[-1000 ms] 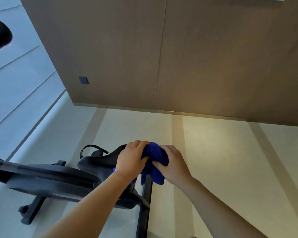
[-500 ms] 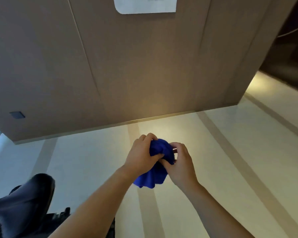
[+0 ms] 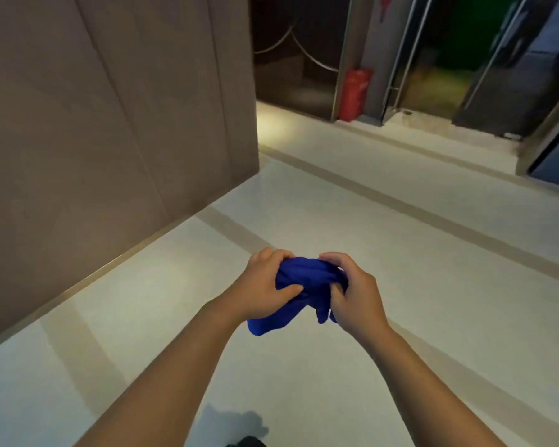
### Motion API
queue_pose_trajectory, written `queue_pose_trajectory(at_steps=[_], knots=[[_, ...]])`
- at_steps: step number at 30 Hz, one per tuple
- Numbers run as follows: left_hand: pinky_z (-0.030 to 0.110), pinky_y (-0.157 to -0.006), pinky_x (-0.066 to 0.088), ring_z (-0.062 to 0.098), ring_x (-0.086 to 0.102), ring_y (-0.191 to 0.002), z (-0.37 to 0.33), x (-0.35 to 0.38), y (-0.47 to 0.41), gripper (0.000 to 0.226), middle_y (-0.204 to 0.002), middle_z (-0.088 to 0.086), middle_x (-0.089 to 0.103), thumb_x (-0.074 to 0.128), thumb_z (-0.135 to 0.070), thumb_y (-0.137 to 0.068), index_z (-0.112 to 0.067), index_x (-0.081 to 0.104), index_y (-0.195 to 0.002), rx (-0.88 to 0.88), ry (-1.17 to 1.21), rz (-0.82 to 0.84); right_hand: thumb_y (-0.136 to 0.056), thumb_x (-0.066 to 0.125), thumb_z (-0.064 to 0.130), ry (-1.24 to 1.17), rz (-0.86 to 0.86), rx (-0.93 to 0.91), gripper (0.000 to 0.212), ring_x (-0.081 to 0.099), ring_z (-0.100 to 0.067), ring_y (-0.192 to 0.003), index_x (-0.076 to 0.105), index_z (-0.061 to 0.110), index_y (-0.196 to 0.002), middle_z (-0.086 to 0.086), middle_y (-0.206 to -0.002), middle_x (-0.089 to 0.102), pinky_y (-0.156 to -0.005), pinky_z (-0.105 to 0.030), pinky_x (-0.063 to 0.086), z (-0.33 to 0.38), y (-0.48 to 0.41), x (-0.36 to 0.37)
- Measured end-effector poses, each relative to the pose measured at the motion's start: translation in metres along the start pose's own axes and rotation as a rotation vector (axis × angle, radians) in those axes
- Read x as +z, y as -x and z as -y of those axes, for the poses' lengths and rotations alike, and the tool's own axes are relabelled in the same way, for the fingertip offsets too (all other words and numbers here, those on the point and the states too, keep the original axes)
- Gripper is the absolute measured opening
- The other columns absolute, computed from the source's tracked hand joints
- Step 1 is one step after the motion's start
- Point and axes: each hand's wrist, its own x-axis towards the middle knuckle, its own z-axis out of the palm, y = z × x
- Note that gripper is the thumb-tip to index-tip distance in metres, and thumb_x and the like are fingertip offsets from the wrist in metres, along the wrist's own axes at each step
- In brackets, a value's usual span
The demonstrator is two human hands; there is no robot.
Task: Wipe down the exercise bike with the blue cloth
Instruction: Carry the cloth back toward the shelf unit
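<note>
The blue cloth [image 3: 307, 282] is bunched up in mid-air over the pale floor, held between both hands. My left hand [image 3: 265, 282] grips its left side with the thumb pressed across the fabric. My right hand [image 3: 357, 293] grips its right side, fingers curled over the top. A loose end of the cloth hangs down below my left wrist. The exercise bike is out of view except for a small dark part [image 3: 247, 441] at the bottom edge.
A brown panelled wall [image 3: 110, 124] rises on the left and ends at a corner. Beyond it a red fire extinguisher [image 3: 355, 93] stands by dark glass doors [image 3: 465, 59]. Pale floor with tan stripes [image 3: 400, 204] stretches ahead.
The view has swung right, away from the bike, whose saddle and frame have left the frame. Both hands keep hold of the cloth and have pulled it wider apart.
</note>
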Motion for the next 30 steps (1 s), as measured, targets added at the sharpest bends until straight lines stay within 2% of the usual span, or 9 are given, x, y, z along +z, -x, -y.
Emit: queue_pose_trajectory(at_steps=[4, 7, 8, 11, 13, 16, 18, 25, 30], knots=[[0.023, -0.077, 0.041, 0.007, 0.04, -0.101, -0.032, 0.044, -0.088, 0.028, -0.105, -0.01, 0.046, 0.058, -0.042, -0.084, -0.031, 0.049, -0.109, 0.153, -0.218, -0.085, -0.08, 0.043, -0.008, -0.018, -0.127, 0.099, 0.044, 0.058, 0.002, -0.086, 0.056, 0.031, -0.097, 0.017, -0.097, 0.063, -0.069, -0.009, 0.044, -0.054, -0.043, -0.051], [0.016, -0.06, 0.033, 0.006, 0.039, -0.093, -0.051, 0.076, -0.163, 0.024, -0.098, -0.013, 0.041, 0.057, -0.042, -0.086, -0.032, 0.05, -0.107, 0.217, -0.291, -0.155, -0.081, 0.048, -0.008, 0.004, -0.187, 0.104, 0.042, 0.055, 0.004, -0.094, 0.06, 0.031, -0.092, 0.02, -0.099, 0.061, -0.074, -0.008, 0.043, -0.097, -0.09, -0.087], [0.016, -0.06, 0.032, 0.006, 0.039, -0.092, -0.057, 0.087, -0.19, 0.023, -0.099, -0.012, 0.04, 0.057, -0.041, -0.086, -0.032, 0.05, -0.106, 0.223, -0.305, -0.17, -0.08, 0.051, -0.007, 0.017, -0.21, 0.097, 0.04, 0.055, 0.003, -0.095, 0.061, 0.031, -0.09, 0.02, -0.1, 0.06, -0.074, -0.009, 0.043, -0.112, -0.107, -0.099], [0.025, -0.073, 0.031, 0.011, 0.041, -0.095, -0.08, 0.116, -0.277, 0.019, -0.107, -0.011, 0.044, 0.06, -0.034, -0.084, -0.032, 0.051, -0.101, 0.251, -0.329, -0.213, -0.081, 0.056, -0.005, 0.035, -0.26, 0.105, 0.04, 0.053, 0.003, -0.093, 0.063, 0.034, -0.089, 0.014, -0.101, 0.056, -0.07, -0.01, 0.043, -0.157, -0.164, -0.14], [0.024, -0.074, 0.029, 0.01, 0.043, -0.092, -0.105, 0.131, -0.336, 0.016, -0.108, -0.013, 0.048, 0.062, -0.029, -0.083, -0.03, 0.049, -0.092, 0.297, -0.275, -0.176, -0.081, 0.057, -0.005, 0.036, -0.286, 0.144, 0.042, 0.052, 0.003, -0.093, 0.063, 0.036, -0.089, 0.013, -0.102, 0.055, -0.069, -0.008, 0.041, -0.183, -0.2, -0.172], [0.02, -0.058, 0.029, 0.009, 0.044, -0.078, -0.149, 0.155, -0.416, 0.02, -0.096, -0.015, 0.049, 0.057, -0.025, -0.084, -0.031, 0.038, -0.082, 0.352, -0.184, -0.096, -0.082, 0.058, -0.002, 0.021, -0.31, 0.191, 0.045, 0.052, 0.002, -0.095, 0.062, 0.041, -0.094, 0.014, -0.104, 0.054, -0.072, -0.007, 0.041, -0.218, -0.248, -0.229], [0.018, -0.053, 0.031, 0.008, 0.043, -0.079, -0.181, 0.175, -0.467, 0.018, -0.091, -0.018, 0.045, 0.054, -0.024, -0.084, -0.033, 0.038, -0.083, 0.368, -0.108, -0.063, -0.082, 0.062, 0.005, 0.02, -0.315, 0.214, 0.045, 0.052, 0.002, -0.099, 0.058, 0.045, -0.102, 0.017, -0.109, 0.052, -0.074, -0.008, 0.043, -0.242, -0.276, -0.269], [0.015, -0.061, 0.036, 0.003, 0.042, -0.086, -0.299, 0.276, -0.634, 0.024, -0.093, -0.022, 0.046, 0.054, -0.017, -0.082, -0.037, 0.043, -0.088, 0.522, 0.03, 0.067, -0.072, 0.076, 0.032, 0.022, -0.492, 0.328, 0.062, 0.045, 0.01, -0.105, 0.041, 0.044, -0.121, 0.029, -0.117, 0.043, -0.075, -0.006, 0.043, -0.351, -0.357, -0.407], [0.019, -0.065, 0.039, 0.005, 0.047, -0.088, -0.399, 0.368, -0.759, 0.018, -0.095, -0.02, 0.049, 0.054, -0.022, -0.083, -0.037, 0.047, -0.091, 0.6, 0.107, 0.139, -0.077, 0.071, 0.029, -0.053, -0.612, 0.351, 0.041, 0.051, 0.008, -0.098, 0.049, 0.047, -0.107, 0.021, -0.11, 0.055, -0.067, -0.01, 0.047, -0.448, -0.422, -0.543]])
